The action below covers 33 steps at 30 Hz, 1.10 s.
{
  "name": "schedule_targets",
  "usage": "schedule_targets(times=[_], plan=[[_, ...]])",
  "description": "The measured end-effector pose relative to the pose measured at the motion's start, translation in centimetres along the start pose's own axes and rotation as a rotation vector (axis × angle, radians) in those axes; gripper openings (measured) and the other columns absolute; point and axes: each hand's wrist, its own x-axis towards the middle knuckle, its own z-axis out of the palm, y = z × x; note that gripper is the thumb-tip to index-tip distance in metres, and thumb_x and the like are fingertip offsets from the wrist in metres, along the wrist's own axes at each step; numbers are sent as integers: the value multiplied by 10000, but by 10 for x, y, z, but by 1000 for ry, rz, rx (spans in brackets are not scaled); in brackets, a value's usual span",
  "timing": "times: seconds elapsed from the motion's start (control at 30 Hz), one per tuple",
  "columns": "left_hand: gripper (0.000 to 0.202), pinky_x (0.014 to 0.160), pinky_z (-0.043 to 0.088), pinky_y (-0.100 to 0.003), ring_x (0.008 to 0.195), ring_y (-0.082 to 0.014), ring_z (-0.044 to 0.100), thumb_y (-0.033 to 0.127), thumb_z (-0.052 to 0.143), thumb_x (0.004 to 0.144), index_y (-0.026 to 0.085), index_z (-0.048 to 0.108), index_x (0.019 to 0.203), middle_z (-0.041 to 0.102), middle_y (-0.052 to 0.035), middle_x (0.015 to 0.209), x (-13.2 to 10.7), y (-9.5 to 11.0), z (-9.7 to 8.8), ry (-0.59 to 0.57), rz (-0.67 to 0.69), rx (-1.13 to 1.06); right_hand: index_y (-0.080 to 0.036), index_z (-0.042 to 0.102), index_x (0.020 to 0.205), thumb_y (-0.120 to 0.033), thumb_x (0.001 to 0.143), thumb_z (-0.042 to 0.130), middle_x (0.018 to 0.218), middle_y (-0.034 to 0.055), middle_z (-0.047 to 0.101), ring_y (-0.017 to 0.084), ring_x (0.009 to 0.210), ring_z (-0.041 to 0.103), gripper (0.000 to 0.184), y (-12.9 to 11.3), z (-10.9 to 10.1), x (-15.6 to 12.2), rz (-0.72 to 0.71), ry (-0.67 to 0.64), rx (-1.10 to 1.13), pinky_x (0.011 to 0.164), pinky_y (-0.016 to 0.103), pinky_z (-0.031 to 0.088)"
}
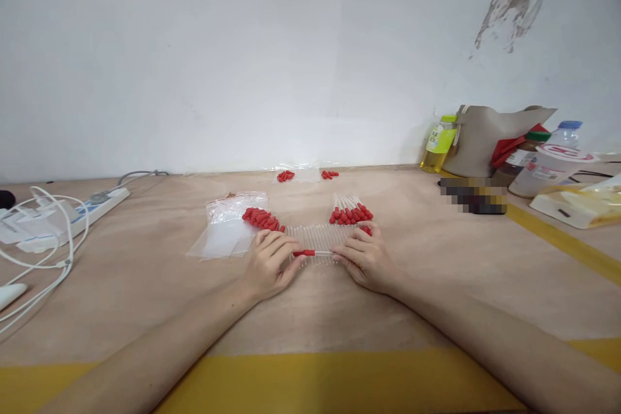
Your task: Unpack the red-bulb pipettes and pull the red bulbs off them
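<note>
A clear thin tube with a red cap (310, 253) lies crosswise between my hands. My left hand (272, 262) pinches its red-capped end, fingers curled. My right hand (365, 257) grips the tube's other end, fingers bent. Just beyond my fingers lies a row of bare clear tubes (320, 235). A pile of loose red caps (262, 218) sits behind my left hand. A bundle of capped tubes (350, 210) lies behind my right hand.
Clear plastic bags (226, 226) lie left of the caps. More red caps (286, 175) rest by the wall. A power strip and white cables (68, 223) fill the left. Bottles (439, 142), a grey bag (485, 132) and packets stand at the right. Yellow tape (310, 378) edges the table.
</note>
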Motion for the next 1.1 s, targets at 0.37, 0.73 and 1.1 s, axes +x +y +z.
schedule_targets(times=[0.37,0.73,1.1], plan=[[128,779,323,-345,694,-127,518,302,548,829,195,602,784,653,22,707,5,-9,-3,-16,278,194,-200,625,704,-213,831,481,503,-29,529,111,611,402,192,-8,-11,-1,-30,14,56,848,370,246],[98,764,326,-355,690,-132,514,225,517,843,194,577,771,641,39,658,6,-4,-15,-61,297,157,-200,607,706,-209,823,489,517,-39,516,105,612,404,166,-10,-14,-6,-54,16,90,857,366,240],[211,759,440,-300,865,-167,535,241,451,844,198,606,980,569,-52,901,-9,-66,-39,148,-377,32,-216,659,786,-247,839,478,656,0,652,121,646,491,192,7,-11,-1,191,40,-41,847,344,243]])
